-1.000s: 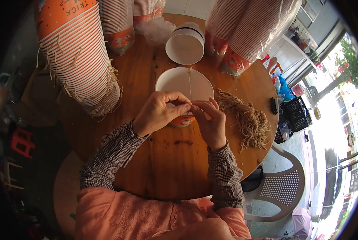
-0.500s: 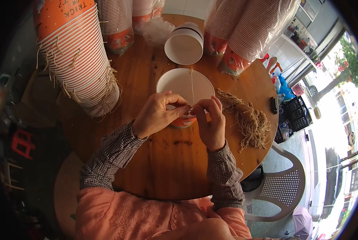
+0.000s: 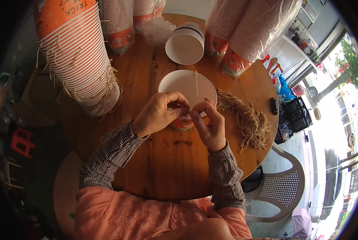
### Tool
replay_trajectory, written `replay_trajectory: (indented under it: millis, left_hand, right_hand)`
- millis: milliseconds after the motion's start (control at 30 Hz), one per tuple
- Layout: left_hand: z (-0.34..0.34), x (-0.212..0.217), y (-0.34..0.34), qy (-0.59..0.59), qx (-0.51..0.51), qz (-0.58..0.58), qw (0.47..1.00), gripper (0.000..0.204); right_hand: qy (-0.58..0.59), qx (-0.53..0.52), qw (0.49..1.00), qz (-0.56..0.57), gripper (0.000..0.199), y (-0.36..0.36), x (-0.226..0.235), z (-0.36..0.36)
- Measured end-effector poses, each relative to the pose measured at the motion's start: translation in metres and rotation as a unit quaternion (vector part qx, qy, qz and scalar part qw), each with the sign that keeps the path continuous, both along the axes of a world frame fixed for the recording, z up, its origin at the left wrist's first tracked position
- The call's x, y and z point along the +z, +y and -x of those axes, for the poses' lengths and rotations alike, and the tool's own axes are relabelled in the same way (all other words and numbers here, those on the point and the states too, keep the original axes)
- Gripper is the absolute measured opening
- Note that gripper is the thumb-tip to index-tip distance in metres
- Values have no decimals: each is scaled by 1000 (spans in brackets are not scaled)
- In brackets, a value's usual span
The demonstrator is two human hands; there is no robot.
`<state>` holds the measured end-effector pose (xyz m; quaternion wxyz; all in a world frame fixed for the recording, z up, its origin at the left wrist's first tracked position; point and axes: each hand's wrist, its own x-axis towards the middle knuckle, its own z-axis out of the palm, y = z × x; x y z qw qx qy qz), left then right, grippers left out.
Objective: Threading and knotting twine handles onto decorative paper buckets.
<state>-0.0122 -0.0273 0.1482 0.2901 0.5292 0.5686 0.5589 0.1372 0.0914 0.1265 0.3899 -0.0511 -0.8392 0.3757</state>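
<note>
the person sat at a round wooden table (image 3: 163,160), and both hands met over the near rim of a white paper cup (image 3: 179,86) that stood just in front of them. the cup was wide-mouthed and white inside, with an orange band showing at its base below the hands. a thin pale string (image 3: 196,86) ran straight across its opening from the far rim toward the fingers.

the left hand (image 3: 157,114) was curled, thumb and forefinger pressed together at the cup's near edge, apparently pinching the string's end, though the string itself was too fine to make out there. the right hand (image 3: 209,124) stood just beside it, fingertips nearly touching the left's, thumb and forefinger closed in a pinch at the same spot, the other fingers loosely bent.

a loose heap of tan strings (image 3: 247,120) lay on the table just right of the cup. a second white cup (image 3: 186,46) lay tipped on its side beyond the first. tall stacks of striped orange-and-white cups (image 3: 79,60) rose at the left, with more stacks in clear wrapping (image 3: 247,32) at the far right. a white plastic chair (image 3: 283,188) stood beside the table.
</note>
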Motion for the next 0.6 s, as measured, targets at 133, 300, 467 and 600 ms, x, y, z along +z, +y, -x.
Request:
replay_trajectory:
  millis: [133, 300, 467, 600]
  left_hand:
    - [1, 0, 1, -41, -18, -1, 999, 8]
    - [-1, 2, 1, -105, -9, -5, 994, 6]
    - [1, -6, 2, -57, 0, -16, 998, 6]
    - [-3, -2, 1, 14, 18, -7, 1000, 9]
  right_hand:
    - [-17, 40, 998, 49, 4, 3, 1, -2]
    - [-19, 48, 998, 47, 4, 5, 0, -3]
    - [-22, 51, 997, 51, 5, 6, 0, -4]
    - [-10, 41, 997, 63, 6, 9, -3, -4]
